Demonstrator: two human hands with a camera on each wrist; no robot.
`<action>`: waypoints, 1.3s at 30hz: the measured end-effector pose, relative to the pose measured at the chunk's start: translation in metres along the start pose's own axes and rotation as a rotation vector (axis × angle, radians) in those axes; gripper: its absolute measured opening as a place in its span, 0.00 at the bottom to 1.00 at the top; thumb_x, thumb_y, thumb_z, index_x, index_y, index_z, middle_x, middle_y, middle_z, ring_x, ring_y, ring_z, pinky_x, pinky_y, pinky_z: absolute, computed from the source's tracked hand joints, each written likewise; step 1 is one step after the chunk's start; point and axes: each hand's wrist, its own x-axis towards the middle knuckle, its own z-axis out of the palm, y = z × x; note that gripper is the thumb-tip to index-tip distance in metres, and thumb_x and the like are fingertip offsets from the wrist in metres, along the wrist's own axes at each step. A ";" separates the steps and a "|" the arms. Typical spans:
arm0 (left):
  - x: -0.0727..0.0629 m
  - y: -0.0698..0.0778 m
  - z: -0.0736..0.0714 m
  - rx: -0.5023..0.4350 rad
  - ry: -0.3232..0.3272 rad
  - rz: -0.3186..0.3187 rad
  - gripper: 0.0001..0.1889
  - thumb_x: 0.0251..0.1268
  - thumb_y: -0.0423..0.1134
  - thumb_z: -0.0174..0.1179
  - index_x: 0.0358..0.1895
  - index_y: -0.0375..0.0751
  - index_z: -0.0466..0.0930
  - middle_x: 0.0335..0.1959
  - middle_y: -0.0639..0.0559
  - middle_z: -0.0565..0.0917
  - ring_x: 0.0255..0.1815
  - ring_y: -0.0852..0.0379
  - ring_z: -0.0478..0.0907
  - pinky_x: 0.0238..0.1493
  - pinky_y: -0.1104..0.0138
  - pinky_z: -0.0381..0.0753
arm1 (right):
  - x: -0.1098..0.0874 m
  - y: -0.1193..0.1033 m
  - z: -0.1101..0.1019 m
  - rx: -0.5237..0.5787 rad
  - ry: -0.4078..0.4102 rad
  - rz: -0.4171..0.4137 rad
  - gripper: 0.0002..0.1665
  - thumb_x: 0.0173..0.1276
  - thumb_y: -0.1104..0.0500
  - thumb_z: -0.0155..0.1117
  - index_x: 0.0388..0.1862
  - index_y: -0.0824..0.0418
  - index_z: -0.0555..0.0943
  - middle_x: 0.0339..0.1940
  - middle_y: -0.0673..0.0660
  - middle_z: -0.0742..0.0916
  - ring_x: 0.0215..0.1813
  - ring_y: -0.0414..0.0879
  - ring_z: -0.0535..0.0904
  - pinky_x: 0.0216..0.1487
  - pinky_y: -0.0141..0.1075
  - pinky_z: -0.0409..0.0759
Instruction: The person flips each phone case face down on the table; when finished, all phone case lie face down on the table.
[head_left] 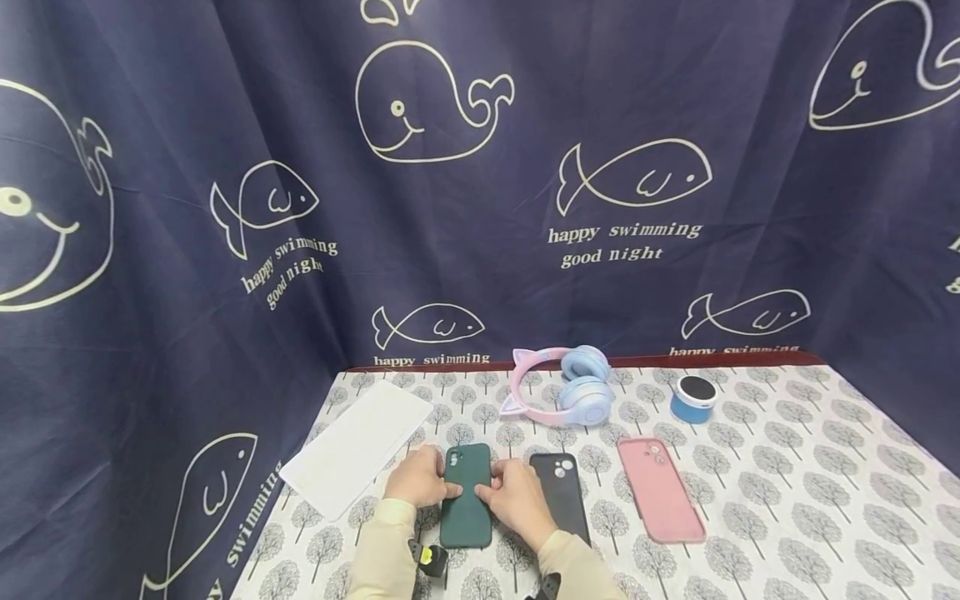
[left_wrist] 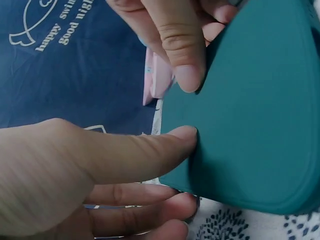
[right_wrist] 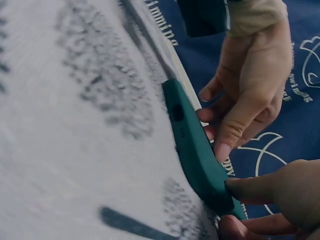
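Observation:
A dark green phone case (head_left: 467, 521) lies back side up in front of me, its camera cutouts at the top left. My left hand (head_left: 417, 478) grips its left edge, thumb flat on the back and fingers curled under the rim in the left wrist view. From the opposite edge my right hand (head_left: 517, 498) pinches it, thumb (left_wrist: 187, 70) pressing on the back near the left thumb. In the right wrist view the case's end with its port opening (right_wrist: 177, 112) shows close over the cloth. The underside is hidden.
A black phone case (head_left: 561, 496) lies just right of my right hand, a pink phone case (head_left: 660, 492) farther right. Pink and blue cat-ear headphones (head_left: 587, 402) and a small blue-and-white cylinder (head_left: 693, 400) stand behind. A white rectangular sheet (head_left: 358, 450) lies at left.

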 end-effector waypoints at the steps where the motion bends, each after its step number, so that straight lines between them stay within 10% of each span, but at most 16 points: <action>1: 0.000 0.000 0.002 0.016 0.006 -0.005 0.21 0.39 0.43 0.80 0.24 0.43 0.72 0.20 0.54 0.73 0.22 0.55 0.69 0.25 0.60 0.71 | -0.001 0.000 0.000 -0.013 0.006 -0.003 0.11 0.55 0.61 0.77 0.31 0.63 0.83 0.17 0.46 0.75 0.23 0.41 0.69 0.30 0.37 0.71; 13: 0.001 0.010 0.014 0.062 0.038 -0.050 0.23 0.35 0.43 0.81 0.24 0.44 0.71 0.19 0.53 0.73 0.22 0.53 0.70 0.25 0.57 0.72 | -0.009 0.000 -0.010 -0.061 0.001 -0.027 0.12 0.57 0.62 0.75 0.25 0.60 0.78 0.17 0.46 0.72 0.22 0.40 0.66 0.26 0.35 0.67; 17: 0.005 0.015 0.013 0.074 0.064 -0.016 0.21 0.41 0.46 0.79 0.29 0.41 0.76 0.23 0.51 0.77 0.24 0.52 0.73 0.26 0.57 0.74 | -0.008 -0.003 -0.028 -0.071 -0.019 -0.036 0.14 0.59 0.59 0.73 0.38 0.69 0.84 0.19 0.46 0.77 0.23 0.39 0.69 0.28 0.36 0.72; 23: 0.005 0.056 0.011 -0.016 0.154 0.125 0.22 0.58 0.44 0.70 0.49 0.32 0.81 0.42 0.39 0.84 0.41 0.42 0.81 0.43 0.49 0.80 | -0.010 -0.001 -0.078 -0.173 0.096 -0.016 0.27 0.58 0.56 0.71 0.53 0.70 0.82 0.33 0.58 0.85 0.33 0.50 0.80 0.37 0.47 0.79; 29: -0.003 0.094 0.047 -0.078 0.095 0.174 0.28 0.63 0.43 0.65 0.61 0.26 0.74 0.56 0.31 0.77 0.54 0.34 0.78 0.56 0.45 0.76 | -0.016 0.019 -0.110 -0.355 0.132 0.045 0.30 0.57 0.57 0.72 0.55 0.74 0.80 0.46 0.71 0.83 0.48 0.65 0.80 0.51 0.56 0.77; 39: -0.006 0.102 0.082 -0.068 0.026 0.113 0.20 0.57 0.41 0.69 0.42 0.24 0.81 0.34 0.42 0.76 0.35 0.46 0.77 0.42 0.47 0.80 | -0.018 0.043 -0.116 -0.333 0.025 0.120 0.16 0.47 0.64 0.77 0.27 0.66 0.76 0.21 0.54 0.76 0.24 0.49 0.71 0.27 0.42 0.74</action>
